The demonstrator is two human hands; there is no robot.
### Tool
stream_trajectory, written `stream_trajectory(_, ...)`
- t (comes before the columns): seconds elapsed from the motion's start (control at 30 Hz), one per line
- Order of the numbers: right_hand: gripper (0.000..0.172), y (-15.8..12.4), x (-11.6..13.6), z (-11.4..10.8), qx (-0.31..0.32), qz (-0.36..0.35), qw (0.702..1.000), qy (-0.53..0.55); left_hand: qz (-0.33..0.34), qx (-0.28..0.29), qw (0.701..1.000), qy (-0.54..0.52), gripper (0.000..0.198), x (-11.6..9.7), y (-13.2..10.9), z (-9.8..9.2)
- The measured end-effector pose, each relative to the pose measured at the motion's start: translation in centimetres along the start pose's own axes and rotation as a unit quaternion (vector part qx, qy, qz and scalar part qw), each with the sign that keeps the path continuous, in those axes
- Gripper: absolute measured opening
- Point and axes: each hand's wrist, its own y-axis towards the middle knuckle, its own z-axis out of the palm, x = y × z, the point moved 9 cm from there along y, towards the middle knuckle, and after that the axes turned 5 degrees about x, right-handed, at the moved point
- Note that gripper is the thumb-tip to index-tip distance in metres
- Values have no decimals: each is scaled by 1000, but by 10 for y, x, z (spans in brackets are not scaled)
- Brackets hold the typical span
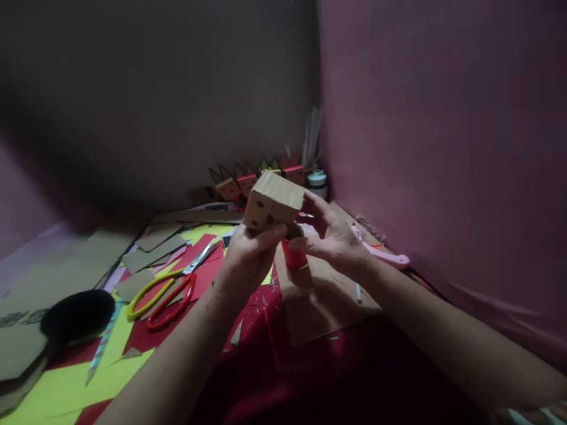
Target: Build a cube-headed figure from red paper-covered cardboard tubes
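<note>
My left hand [252, 251] grips a small cardboard figure from below, its thumb along the lower edge of the boxy brown head [274, 198]. The head is tilted and carries dark spots like a face. Curled around the figure's right side is my right hand [330, 236], its thumb against a dark piece under the head. A red part [295, 254] shows just below that thumb; whether it is joined to the head I cannot tell. Some right fingertips are hidden behind the head. Under both hands lies a flat cardboard sheet [310, 321].
Scissors with yellow and red handles [170, 301] lie left on paper and cardboard scraps. Near them are a striped pencil [104, 345] and a black oval object [80, 316]. Several similar eared figures [228, 188] and a jar [317, 183] stand behind. A pink tool [385, 257] lies right.
</note>
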Motion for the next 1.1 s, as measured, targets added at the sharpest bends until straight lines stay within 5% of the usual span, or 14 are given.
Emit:
stream_trajectory(0.23,52,11,5,12,-38,6,999,5,-43,49,994,-90,39,1,-5,7)
stream_trajectory(0.4,61,17,-2,21,-29,-6,997,-74,-54,25,993,-100,45,1,-8,-3)
stream_trajectory(0.57,66,23,0,32,-9,-11,1000,-18,-143,54,986,69,34,-7,-30,-21)
stream_trajectory(0.63,63,23,-1,39,16,12,999,42,-172,42,945,276,33,-26,-45,-53)
stream_trajectory(0.67,60,22,-5,44,35,37,996,74,-172,9,901,398,37,-41,-53,-76)
stream_trajectory(0.77,50,7,-28,67,99,142,971,166,-206,-66,699,682,42,-77,-80,-142)
stream_trajectory(0.87,49,-17,-47,95,176,212,933,232,-250,-43,577,777,38,-73,-102,-182)
stream_trajectory(0.97,53,-35,-61,108,204,247,916,240,-255,-39,557,790,37,-60,-110,-199)
stream_trajectory(1.1,59,-42,-73,104,191,272,915,227,-235,-57,587,772,37,-58,-105,-207)
